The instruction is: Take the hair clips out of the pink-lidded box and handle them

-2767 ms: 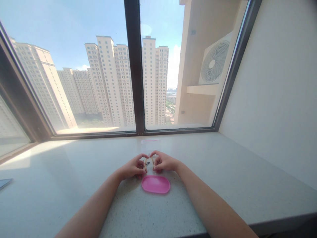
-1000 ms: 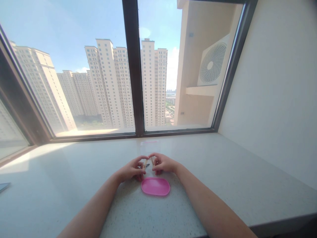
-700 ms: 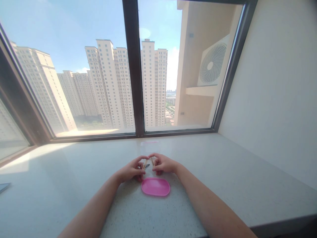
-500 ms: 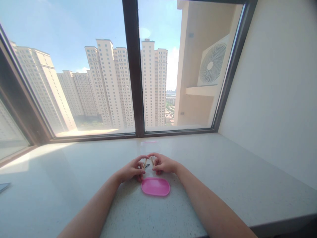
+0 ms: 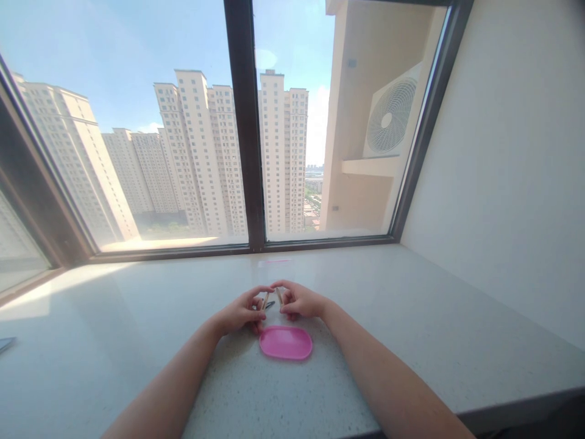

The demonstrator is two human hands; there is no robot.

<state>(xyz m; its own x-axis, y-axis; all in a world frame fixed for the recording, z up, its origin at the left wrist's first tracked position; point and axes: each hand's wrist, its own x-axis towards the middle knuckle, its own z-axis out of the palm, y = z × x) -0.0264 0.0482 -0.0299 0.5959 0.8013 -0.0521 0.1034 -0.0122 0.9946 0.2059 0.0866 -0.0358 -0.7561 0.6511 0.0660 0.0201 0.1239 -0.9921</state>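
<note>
My left hand (image 5: 249, 310) is closed, with a thin tan stick-like piece (image 5: 264, 300) pinched upright between its fingers. My right hand (image 5: 297, 300) pinches a similar tan piece (image 5: 280, 296), leaning the other way. The index fingertips of both hands meet or nearly meet above the two pieces. A small dark slender object (image 5: 270, 304) shows beside the left fingers; whether the hand touches it I cannot tell. Just below the hands, on the pale speckled counter (image 5: 274, 390), lies a pink oval tray (image 5: 286, 343) with a raised rim.
A thin pink strip (image 5: 278, 261) lies on the counter near the window frame (image 5: 256, 183). At the far left edge rests a flat bluish-grey thing (image 5: 6, 344), cut off by the view. A white wall (image 5: 498, 183) borders the counter on the right.
</note>
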